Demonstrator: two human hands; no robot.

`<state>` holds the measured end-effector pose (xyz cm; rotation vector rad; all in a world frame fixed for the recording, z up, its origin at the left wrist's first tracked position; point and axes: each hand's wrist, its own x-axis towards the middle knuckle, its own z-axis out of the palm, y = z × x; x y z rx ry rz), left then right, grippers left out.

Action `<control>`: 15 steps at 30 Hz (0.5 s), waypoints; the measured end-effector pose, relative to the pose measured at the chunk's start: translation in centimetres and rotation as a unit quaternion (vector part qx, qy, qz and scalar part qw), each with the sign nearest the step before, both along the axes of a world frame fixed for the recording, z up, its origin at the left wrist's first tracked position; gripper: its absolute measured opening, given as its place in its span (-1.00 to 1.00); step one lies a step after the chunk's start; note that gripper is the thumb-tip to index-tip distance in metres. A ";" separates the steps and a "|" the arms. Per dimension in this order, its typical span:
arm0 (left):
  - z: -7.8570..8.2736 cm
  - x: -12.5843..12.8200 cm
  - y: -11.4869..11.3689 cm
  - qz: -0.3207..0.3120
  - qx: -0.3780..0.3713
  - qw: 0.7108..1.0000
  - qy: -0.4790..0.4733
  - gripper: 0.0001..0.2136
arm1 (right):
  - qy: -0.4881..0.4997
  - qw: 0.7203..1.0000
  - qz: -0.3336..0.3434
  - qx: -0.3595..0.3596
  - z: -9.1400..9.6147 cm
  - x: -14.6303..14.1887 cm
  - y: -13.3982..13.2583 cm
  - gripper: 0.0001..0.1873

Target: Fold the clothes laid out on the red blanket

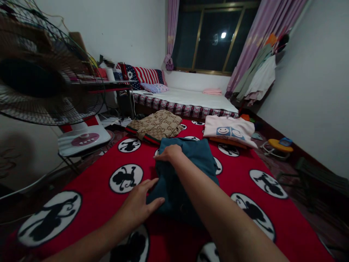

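Red monkey-print blanket (95,178) fills the middle of the head view; bed (188,96) and dark window (215,43) behind, fan (29,78) at left. Folded teal garment (198,154) lies on the blanket, centre, under the hands and extending to the right of both, long axis seemingly running near to far. Hands apart from each other. Left hand (143,199) is closer to the garment's near end, at its left edge, thumb and fingers spread. Right hand (171,153) reaches across the top to the far left corner; can't tell if it pinches cloth. Brown patterned garment (160,125) just beyond, leftward; pale printed shirt (227,125) beyond, rightward.
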<state>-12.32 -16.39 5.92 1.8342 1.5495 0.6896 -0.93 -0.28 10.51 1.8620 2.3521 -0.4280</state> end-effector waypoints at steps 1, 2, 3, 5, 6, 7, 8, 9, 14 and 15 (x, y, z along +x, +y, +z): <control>-0.3 0.2 -0.1 -0.003 0.012 1.000 -0.006 -0.49 | -0.009 1.000 -0.003 -0.006 -0.1 -0.3 0.2 -0.40; -0.6 0.3 -0.2 -0.005 0.021 1.000 -0.012 -0.50 | -0.017 1.000 -0.005 -0.009 -0.1 -0.4 0.3 -0.44; -0.9 0.4 -0.3 -0.006 0.029 0.999 -0.019 -0.50 | -0.023 1.000 -0.006 -0.010 -0.2 -0.4 0.4 -0.45; -1.3 0.7 -0.3 -0.009 0.046 0.998 -0.030 -0.53 | -0.026 1.000 -0.005 -0.007 -0.2 -0.2 0.2 -0.42; -1.4 0.9 -0.3 -0.014 0.054 0.998 -0.035 -0.55 | -0.026 1.000 -0.004 -0.008 -0.2 -0.1 0.1 -0.39; -1.4 1.1 -0.3 -0.023 0.060 0.997 -0.039 -0.58 | -0.027 1.000 -0.004 -0.010 -0.2 -0.1 -0.1 -0.36; -1.4 1.3 -0.3 -0.033 0.064 0.997 -0.042 -0.60 | -0.029 0.999 -0.003 -0.014 -0.2 0.0 -0.2 -0.33; -1.3 1.6 -0.4 -0.042 0.069 0.996 -0.043 -0.63 | -0.031 0.999 -0.002 -0.018 -0.1 0.0 -0.3 -0.30; -1.1 2.4 -0.7 -0.056 0.086 0.994 -0.030 -0.64 | -0.042 0.999 -0.003 -0.029 -0.2 -0.7 -0.2 -0.49; -1.2 2.3 -0.7 -0.055 0.090 0.994 -0.029 -0.63 | -0.040 0.999 -0.010 -0.022 -0.3 -0.8 -0.1 -0.54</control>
